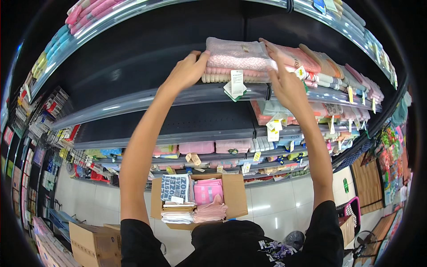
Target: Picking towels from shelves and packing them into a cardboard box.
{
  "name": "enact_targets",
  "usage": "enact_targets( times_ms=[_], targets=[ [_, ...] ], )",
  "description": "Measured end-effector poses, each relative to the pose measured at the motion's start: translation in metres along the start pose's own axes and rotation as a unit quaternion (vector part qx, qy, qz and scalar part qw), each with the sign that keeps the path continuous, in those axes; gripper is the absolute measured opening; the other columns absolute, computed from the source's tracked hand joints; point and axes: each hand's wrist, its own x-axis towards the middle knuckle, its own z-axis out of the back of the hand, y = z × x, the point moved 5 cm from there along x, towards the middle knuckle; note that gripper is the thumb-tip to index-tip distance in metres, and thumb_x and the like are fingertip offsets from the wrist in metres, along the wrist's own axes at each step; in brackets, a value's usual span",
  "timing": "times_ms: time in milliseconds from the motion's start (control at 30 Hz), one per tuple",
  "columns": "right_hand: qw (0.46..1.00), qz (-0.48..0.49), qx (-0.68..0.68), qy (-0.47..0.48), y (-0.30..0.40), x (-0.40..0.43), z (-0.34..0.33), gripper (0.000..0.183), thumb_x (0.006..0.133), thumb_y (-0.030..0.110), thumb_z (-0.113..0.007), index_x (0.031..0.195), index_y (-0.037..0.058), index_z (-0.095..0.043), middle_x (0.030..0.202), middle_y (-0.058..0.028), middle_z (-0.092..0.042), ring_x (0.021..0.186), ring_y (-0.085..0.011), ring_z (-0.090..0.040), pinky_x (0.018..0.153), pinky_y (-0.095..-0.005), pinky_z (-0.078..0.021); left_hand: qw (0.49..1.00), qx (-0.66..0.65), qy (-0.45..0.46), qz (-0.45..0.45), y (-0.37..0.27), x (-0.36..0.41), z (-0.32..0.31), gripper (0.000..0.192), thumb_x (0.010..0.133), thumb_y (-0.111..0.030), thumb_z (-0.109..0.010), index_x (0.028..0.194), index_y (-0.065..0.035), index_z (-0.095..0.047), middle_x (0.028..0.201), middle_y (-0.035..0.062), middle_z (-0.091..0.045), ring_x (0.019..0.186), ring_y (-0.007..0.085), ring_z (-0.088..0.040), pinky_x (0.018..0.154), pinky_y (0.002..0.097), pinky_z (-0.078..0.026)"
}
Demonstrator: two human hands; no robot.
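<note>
A folded pale pink towel (pixel 238 51) tops a small pile on the upper shelf, above pink and beige folded towels (pixel 217 74). My left hand (pixel 190 69) grips its left edge, the thumb against the side. On the opposite edge is my right hand (pixel 285 78), its fingers spread along the side and front corner, so both hands hold the towel between them. White paper tags (pixel 237 83) hang from the pile over the clear shelf lip. To the right, a coral pink towel (pixel 297 56) lies against my right fingertips.
More folded towels (pixel 322 61) line the shelf rightward. Tagged towels (pixel 233 147) fill parts of the lower shelves. An open cardboard box (pixel 235 193) of folded towels stands below me on the tiled floor. Another carton (pixel 96 243) sits lower left, and a fan (pixel 365 240) lower right.
</note>
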Motion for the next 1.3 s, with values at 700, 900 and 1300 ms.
enact_targets(
  times_ms=[700, 900, 1300],
  targets=[
    [0.922, -0.097, 0.371, 0.052, -0.01, 0.032, -0.034, 0.074, 0.1, 0.051, -0.055, 0.154, 0.0069, -0.029, 0.089, -0.017, -0.071, 0.063, -0.0184, -0.066, 0.056, -0.0298, -0.0489, 0.832, -0.499, 0.134, 0.203, 0.017, 0.024, 0.007, 0.042, 0.101, -0.04, -0.054, 0.123, -0.004, -0.058, 0.108, 0.0117, -0.069, 0.089, 0.0235, -0.072, 0.072, 0.0362, -0.061],
    [0.859, -0.172, 0.376, 0.302, 0.02, 0.006, -0.036, 0.084, 0.1, 0.073, -0.029, 0.159, 0.0135, -0.017, 0.102, -0.028, -0.073, 0.076, -0.0267, -0.076, 0.054, -0.0252, -0.0539, 0.851, -0.426, 0.195, 0.239, 0.028, -0.013, 0.019, 0.041, 0.101, -0.039, -0.055, 0.121, -0.0044, -0.06, 0.107, 0.0108, -0.07, 0.091, 0.0207, -0.073, 0.073, 0.0366, -0.064],
    [0.782, -0.211, 0.537, 0.237, 0.015, 0.02, -0.053, 0.087, 0.091, 0.073, -0.054, 0.146, 0.0065, -0.044, 0.127, -0.0192, -0.065, 0.103, -0.0294, -0.072, 0.082, -0.0329, -0.057, 0.897, -0.368, 0.215, 0.114, 0.017, -0.008, 0.018, 0.039, 0.101, -0.038, -0.056, 0.12, -0.0049, -0.063, 0.097, 0.0065, -0.072, 0.084, 0.015, -0.073, 0.069, 0.0321, -0.062]
  ],
)
